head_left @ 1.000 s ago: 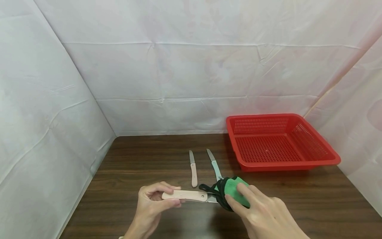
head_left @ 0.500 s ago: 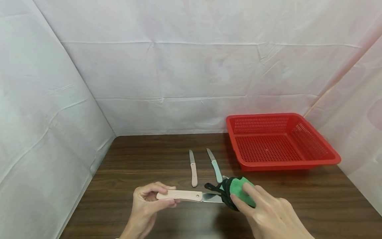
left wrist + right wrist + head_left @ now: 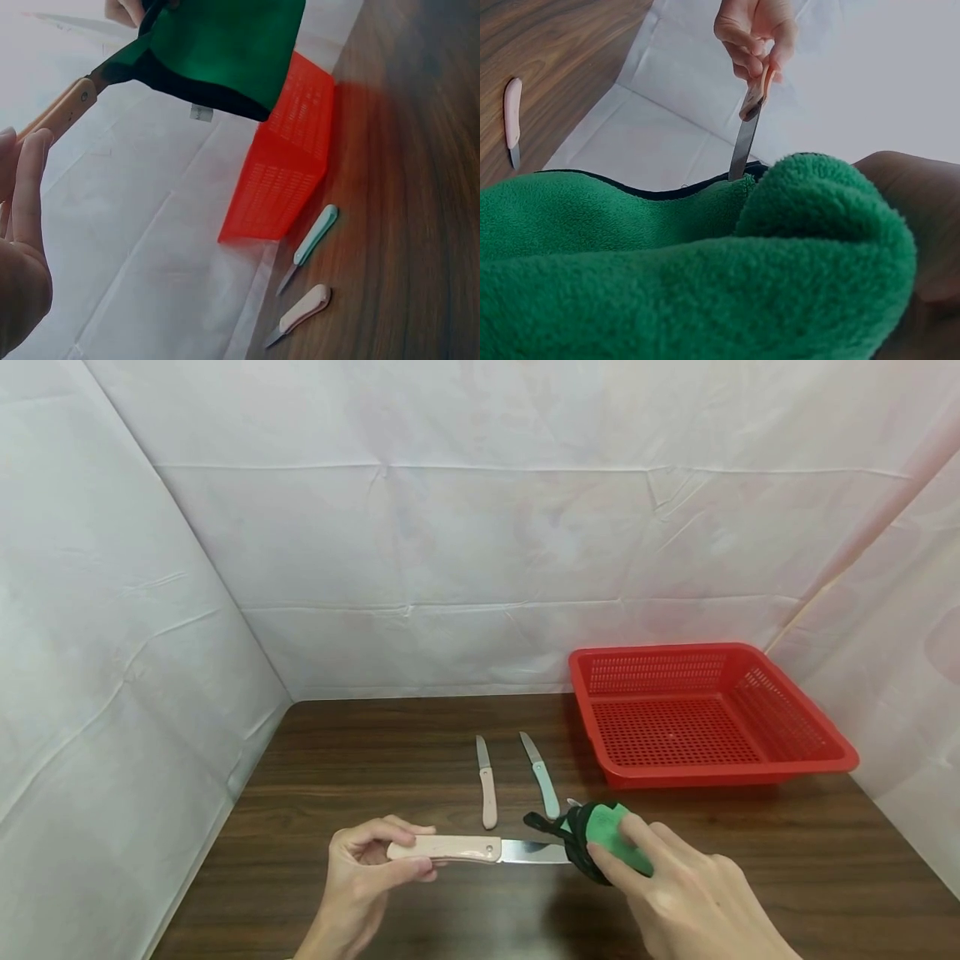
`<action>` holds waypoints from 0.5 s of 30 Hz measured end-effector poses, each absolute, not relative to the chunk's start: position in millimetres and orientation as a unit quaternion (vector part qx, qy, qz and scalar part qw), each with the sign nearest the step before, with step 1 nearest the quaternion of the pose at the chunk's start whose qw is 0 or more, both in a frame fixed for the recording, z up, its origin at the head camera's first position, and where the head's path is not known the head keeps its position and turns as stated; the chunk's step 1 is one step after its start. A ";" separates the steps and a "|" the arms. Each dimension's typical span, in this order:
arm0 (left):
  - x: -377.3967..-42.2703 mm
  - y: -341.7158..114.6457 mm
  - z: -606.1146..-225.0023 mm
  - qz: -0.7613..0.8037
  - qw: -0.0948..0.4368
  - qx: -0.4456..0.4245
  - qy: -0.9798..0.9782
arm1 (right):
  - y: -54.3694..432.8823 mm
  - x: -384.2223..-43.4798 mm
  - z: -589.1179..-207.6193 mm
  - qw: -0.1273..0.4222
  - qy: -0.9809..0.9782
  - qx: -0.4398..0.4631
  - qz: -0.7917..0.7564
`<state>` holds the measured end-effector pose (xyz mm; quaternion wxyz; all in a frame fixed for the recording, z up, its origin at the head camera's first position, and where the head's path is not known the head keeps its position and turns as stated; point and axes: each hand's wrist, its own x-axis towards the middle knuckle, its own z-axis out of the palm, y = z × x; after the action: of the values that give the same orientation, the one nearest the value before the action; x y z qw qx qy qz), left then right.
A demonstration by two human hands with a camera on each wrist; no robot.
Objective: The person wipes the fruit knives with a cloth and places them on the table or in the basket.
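Note:
My left hand (image 3: 367, 872) grips the pale pink handle of a folding knife (image 3: 446, 848), its blade unfolded and pointing right. My right hand (image 3: 686, 885) pinches a green cloth (image 3: 606, 833) with black edging around the blade's tip end. Most of the blade's length shows bare between handle and cloth. In the right wrist view the blade (image 3: 744, 146) runs into a fold of the fluffy green cloth (image 3: 667, 292). A white label (image 3: 201, 112) hangs from the cloth's black edge in the left wrist view.
Two smaller knives lie unfolded on the dark wooden table (image 3: 360, 760) beyond my hands: one pink-handled (image 3: 488, 797), one mint-handled (image 3: 546, 789). A red plastic basket (image 3: 731, 771) stands at the back right. White sheeting (image 3: 450, 543) walls the table's back and sides.
The cloth and my right hand have slid right along the blade, baring more of it. My left hand has shifted slightly left with the knife.

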<state>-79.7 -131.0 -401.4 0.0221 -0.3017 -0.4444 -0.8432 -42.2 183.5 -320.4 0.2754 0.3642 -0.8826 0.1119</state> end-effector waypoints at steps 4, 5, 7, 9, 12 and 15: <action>-79.7 -131.1 -400.5 -0.842 0.019 -0.294 -0.452 | 184.3 -42.6 -317.8 0.278 -0.884 0.357 0.114; -79.7 -131.1 -400.1 -0.841 0.018 -0.292 -0.455 | 184.6 -42.3 -316.5 0.274 -0.887 0.353 0.114; -79.8 -130.9 -399.2 -0.839 0.019 -0.288 -0.462 | 185.1 -42.0 -313.7 0.266 -0.893 0.346 0.111; -80.1 -130.5 -398.4 -0.836 0.021 -0.284 -0.469 | 185.2 -41.8 -310.6 0.259 -0.898 0.339 0.106; -80.7 -129.2 -397.6 -0.832 0.022 -0.281 -0.478 | 183.9 -42.0 -306.9 0.259 -0.900 0.335 0.099; -81.1 -127.8 -396.9 -0.829 0.020 -0.276 -0.486 | 181.9 -42.4 -304.4 0.262 -0.898 0.339 0.098</action>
<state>-81.1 -127.8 -396.9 0.0203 -0.2758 -0.4863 -0.8289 -42.4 181.9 -304.4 0.2622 0.3393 -0.8981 0.0975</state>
